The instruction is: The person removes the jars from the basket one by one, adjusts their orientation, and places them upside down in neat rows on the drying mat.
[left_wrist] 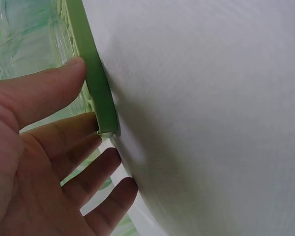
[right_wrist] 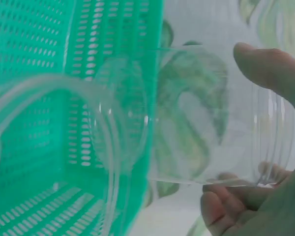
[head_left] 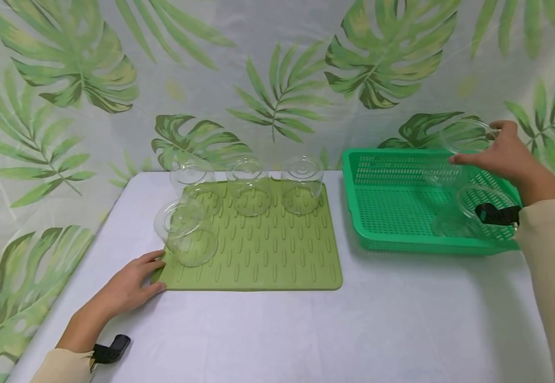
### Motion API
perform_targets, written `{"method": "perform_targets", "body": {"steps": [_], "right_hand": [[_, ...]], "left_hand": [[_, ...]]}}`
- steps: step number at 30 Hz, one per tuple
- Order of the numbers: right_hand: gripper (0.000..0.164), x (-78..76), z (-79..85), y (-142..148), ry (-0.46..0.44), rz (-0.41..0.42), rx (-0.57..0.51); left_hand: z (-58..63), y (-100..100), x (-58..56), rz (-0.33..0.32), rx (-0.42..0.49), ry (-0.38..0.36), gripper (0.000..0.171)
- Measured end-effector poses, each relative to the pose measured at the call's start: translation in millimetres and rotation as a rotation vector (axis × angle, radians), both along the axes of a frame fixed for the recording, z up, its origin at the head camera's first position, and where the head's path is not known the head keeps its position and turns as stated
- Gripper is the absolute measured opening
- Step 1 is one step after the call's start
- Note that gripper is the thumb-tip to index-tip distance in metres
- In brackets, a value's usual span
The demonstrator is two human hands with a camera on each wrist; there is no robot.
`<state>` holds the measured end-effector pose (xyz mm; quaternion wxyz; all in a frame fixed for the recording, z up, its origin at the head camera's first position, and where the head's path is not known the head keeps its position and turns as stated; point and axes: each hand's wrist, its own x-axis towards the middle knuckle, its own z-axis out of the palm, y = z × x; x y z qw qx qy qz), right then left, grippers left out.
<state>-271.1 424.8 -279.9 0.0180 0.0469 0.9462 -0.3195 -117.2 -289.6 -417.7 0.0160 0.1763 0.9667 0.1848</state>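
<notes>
My right hand [head_left: 504, 159] grips a clear plastic container [right_wrist: 196, 118] near its ridged rim, thumb on one side and fingers on the other. It is raised over the green basket [head_left: 397, 242], its base overlapping the basket wall in the right wrist view. Another clear container [head_left: 459, 223] stands inside the basket at the right. At the left end of the green ribbed mat [head_left: 258, 266], my left hand [head_left: 129, 284] touches the edge with its thumb and fingertips, its fingers spread. A clear container [head_left: 193, 247] stands upside down on the mat close by those fingers.
Along the mat's back edge stand three more upside-down clear containers, the left one [head_left: 200, 189], the middle one [head_left: 250, 194] and the right one [head_left: 303, 189]. A white cloth [head_left: 306, 335] covers the table. Behind it hangs a leaf-patterned curtain [head_left: 277, 74].
</notes>
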Motion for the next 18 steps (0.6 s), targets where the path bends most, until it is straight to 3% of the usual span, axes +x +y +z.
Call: {"method": "perform_targets", "body": {"steps": [9, 18], "right_hand": [[0.112, 3.2, 18.7, -20.6, 0.054, 0.071, -0.001], [0.114, 14.3, 34.0, -56.8, 0.164, 0.089, -0.005]], "left_hand": [[-2.2, -1.6, -1.0, -0.011, 0.005, 0.022, 0.046], [2.0, 1.0, -0.1, -0.019, -0.051, -0.016, 0.051]]}}
